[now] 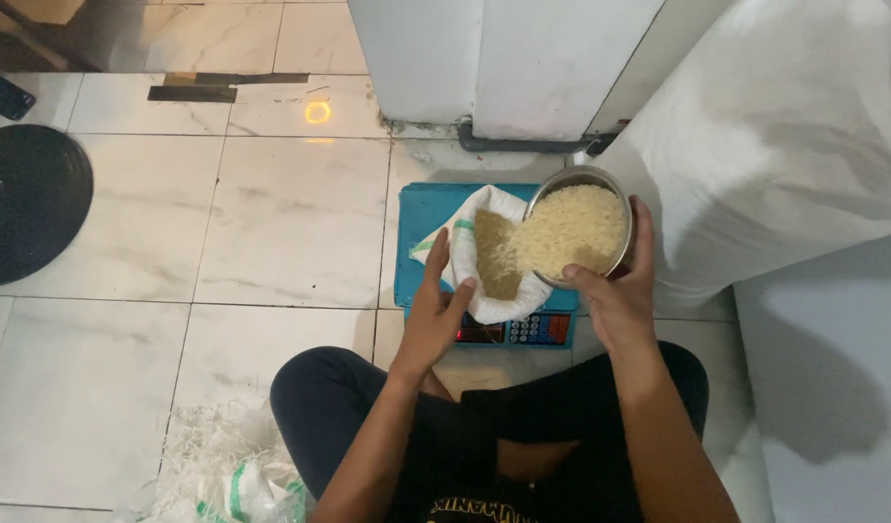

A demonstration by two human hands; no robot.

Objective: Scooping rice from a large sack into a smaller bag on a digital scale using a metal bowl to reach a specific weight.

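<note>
Two hands at work: left hand (433, 315) w/ fingers pinched on the rim of a small white bag (484, 257), right hand (615, 295) clamped round a tilted steel bowl (578, 228), rice (571, 228) spilling into bag. Bag sits on blue scale (421, 223); big white sack (784, 136) beyond, at right.

Bare forearms, no sleeves, no rings or wristbands visible on left hand (434, 315) or right hand (615, 295). Dark navy trousers (329, 407) over both legs. Black top (484, 484) bearing yellow lettering at lower edge.
</note>
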